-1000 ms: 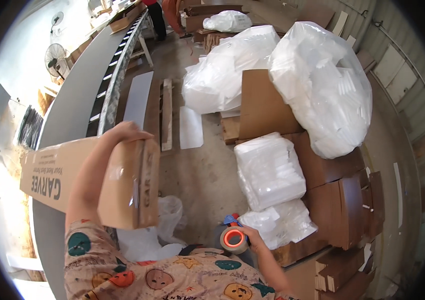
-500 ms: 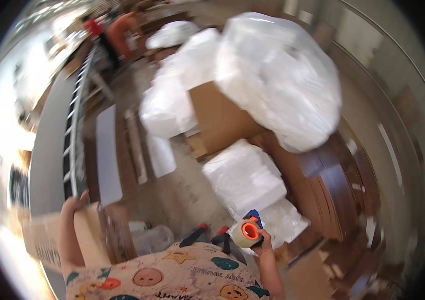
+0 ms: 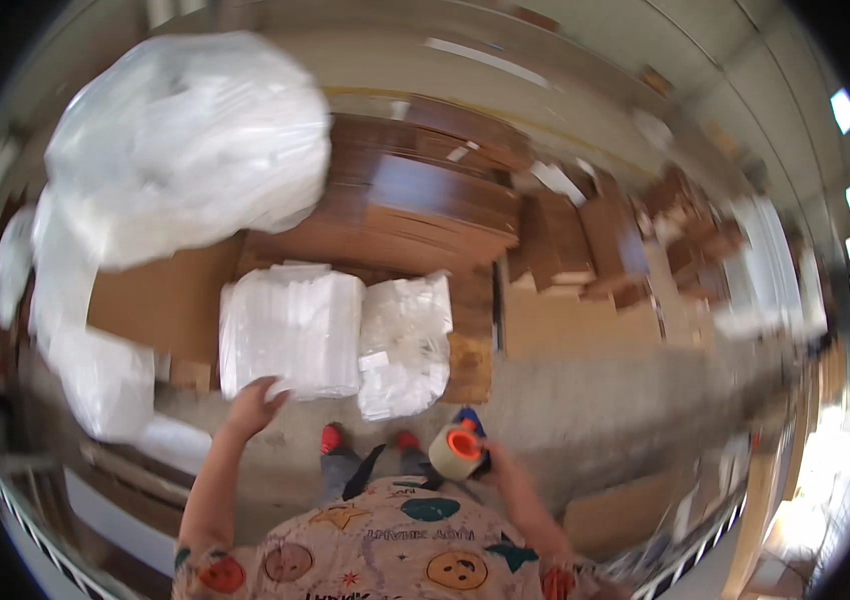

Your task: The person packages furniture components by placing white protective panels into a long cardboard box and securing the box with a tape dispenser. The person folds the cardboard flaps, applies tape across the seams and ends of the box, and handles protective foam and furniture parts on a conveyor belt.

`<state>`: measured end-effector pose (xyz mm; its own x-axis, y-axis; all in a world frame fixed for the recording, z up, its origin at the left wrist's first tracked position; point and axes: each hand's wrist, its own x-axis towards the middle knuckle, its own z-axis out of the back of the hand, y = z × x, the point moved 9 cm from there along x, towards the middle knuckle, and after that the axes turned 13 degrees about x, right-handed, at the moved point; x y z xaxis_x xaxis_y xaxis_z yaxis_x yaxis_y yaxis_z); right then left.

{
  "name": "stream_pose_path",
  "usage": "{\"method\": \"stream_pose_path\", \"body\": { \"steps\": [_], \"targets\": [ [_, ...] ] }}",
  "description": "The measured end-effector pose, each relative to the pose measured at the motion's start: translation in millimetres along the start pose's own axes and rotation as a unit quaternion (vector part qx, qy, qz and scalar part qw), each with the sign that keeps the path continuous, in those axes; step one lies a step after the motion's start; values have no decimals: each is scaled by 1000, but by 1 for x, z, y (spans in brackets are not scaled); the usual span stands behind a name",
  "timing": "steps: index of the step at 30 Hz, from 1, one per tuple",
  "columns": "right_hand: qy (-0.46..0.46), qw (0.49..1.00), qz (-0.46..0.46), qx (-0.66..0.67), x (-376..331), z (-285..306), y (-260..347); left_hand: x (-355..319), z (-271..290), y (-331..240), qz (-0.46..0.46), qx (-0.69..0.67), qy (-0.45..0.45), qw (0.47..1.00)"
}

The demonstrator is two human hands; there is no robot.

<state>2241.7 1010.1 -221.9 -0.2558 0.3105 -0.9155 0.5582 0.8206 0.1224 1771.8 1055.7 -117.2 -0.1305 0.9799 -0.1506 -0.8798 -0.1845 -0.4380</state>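
My right hand (image 3: pixel 500 464) grips a tape dispenser (image 3: pixel 457 450) with a blue body, an orange hub and a wide roll of pale tape, held low in front of my body. Stretched forward to the left, my left hand (image 3: pixel 259 408) is slightly blurred; its fingers are apart and it holds nothing. It is nearest to a plastic-wrapped bundle of white sheets (image 3: pixel 290 330), at its near left corner; whether it touches the bundle I cannot tell. Beside that bundle lies a smaller, crumpled-looking clear-wrapped white pack (image 3: pixel 405 345).
A huge white plastic bag (image 3: pixel 190 140) stands far left, behind a brown cardboard sheet (image 3: pixel 165 300). Stacks of flat cardboard (image 3: pixel 445 205) fill the back, with more cardboard (image 3: pixel 595 240) to the right. A striped-looking rail (image 3: pixel 685 550) curves along the lower right.
My view has swung right, toward the cardboard stacks. My left hand has come off the carton by the conveyor and now reaches near the wrapped bundle. The tape dispenser stays in my right hand.
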Motion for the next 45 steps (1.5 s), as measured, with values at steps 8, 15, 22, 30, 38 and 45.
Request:
{"method": "stream_pose_path", "body": {
  "steps": [8, 15, 22, 30, 38, 45],
  "targets": [
    [-13, 987, 85, -137, -35, 29, 66, -64, -151, -96, -20, 88, 333, 939],
    [121, 894, -51, -428, 45, -78, 58, -314, -75, 185, 585, 19, 167, 794],
    [239, 742, -73, -622, 110, -269, -68, -393, -108, 322, 711, -187, 38, 677],
    [165, 746, -287, -578, 149, -460, -301, -423, -81, 363, 694, -312, -147, 632],
    [54, 680, -454, -573, 224, -512, -528, -590, -196, 339, 821, -443, -175, 315],
    [28, 616, -349, -706, 302, -523, -656, -653, -369, 448, 835, -407, -358, 90]
  ]
}}
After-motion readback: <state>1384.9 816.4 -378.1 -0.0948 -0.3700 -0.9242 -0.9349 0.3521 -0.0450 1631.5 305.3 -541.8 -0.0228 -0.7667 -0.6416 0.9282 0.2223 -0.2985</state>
